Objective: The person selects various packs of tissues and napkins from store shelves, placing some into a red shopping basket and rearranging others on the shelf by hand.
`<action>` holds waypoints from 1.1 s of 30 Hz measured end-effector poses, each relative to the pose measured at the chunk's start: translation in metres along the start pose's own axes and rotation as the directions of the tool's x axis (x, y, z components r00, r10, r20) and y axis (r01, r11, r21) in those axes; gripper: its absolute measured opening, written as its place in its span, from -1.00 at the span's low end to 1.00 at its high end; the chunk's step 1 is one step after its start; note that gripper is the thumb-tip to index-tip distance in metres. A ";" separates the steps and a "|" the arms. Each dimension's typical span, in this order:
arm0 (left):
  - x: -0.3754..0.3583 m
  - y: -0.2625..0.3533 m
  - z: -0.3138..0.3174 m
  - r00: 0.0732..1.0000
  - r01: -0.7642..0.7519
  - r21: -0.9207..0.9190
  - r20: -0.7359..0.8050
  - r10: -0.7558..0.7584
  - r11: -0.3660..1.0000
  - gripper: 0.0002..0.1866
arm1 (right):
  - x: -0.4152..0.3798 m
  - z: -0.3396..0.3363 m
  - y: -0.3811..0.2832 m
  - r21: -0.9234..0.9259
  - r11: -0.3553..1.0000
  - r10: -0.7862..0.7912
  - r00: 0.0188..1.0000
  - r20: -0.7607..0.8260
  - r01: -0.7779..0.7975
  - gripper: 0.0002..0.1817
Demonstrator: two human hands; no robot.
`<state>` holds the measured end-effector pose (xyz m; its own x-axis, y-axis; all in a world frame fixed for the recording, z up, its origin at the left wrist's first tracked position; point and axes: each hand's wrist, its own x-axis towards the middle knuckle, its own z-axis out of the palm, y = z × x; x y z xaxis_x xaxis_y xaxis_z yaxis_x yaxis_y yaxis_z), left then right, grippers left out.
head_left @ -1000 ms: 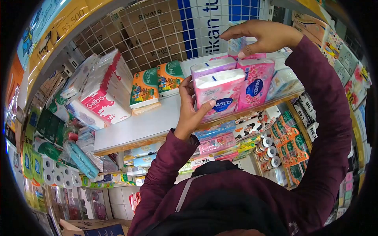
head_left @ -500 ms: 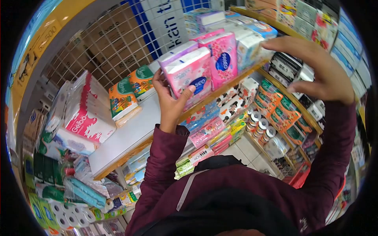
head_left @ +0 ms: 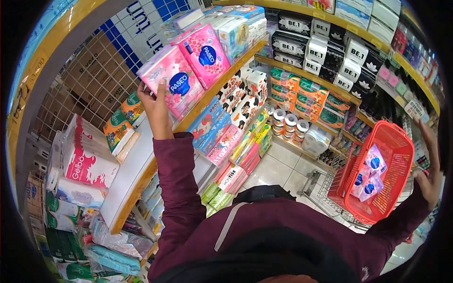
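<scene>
My left hand (head_left: 158, 111) grips the left edge of a pink Paseo tissue pack (head_left: 177, 85) standing on the upper shelf, thumb across its front. A second, brighter pink Paseo pack (head_left: 205, 55) leans right beside it. On the right, my right hand (head_left: 428, 165) has its fingers spread and holds nothing. It is beyond the right rim of a red basket (head_left: 401, 170), which has small purple-pink Paseo packs (head_left: 369, 185) inside.
Orange and green packs (head_left: 118, 134) and a Gelbo pack (head_left: 87, 162) sit left along the white shelf (head_left: 134, 181). Black and white BE.1 packs (head_left: 316, 49) fill the back shelves. The basket rests on a metal cart (head_left: 332, 207).
The view has turned right, bringing the red basket into sight. My right hand has moved from near the shelf packs to beyond the basket. My left hand stays on the pink pack.
</scene>
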<state>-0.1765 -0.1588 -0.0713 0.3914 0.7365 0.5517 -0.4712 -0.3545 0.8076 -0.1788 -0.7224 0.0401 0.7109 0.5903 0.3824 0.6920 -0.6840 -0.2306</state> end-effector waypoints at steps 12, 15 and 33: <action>0.003 -0.017 0.014 0.988 -0.004 0.014 -0.154 0.006 1.000 -0.33 | -0.067 0.014 0.031 0.281 0.941 0.238 0.959 -0.153 -0.188 -0.07; 0.003 -0.016 0.012 0.989 0.023 0.061 -0.147 -0.014 0.998 -0.38 | -0.069 0.015 0.041 0.364 0.907 0.267 0.957 -0.110 -0.212 -0.12; -0.008 -0.003 0.022 0.986 -0.013 0.194 -0.162 0.045 0.981 -0.25 | -0.215 0.324 0.296 -0.027 0.346 0.935 0.342 0.091 -0.938 -0.42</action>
<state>-0.1609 -0.1762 -0.0734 0.2363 0.8037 0.5462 -0.3141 -0.4687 0.8256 -0.0860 -0.9129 -0.4001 0.9018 -0.3989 -0.1661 -0.4309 -0.8016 -0.4145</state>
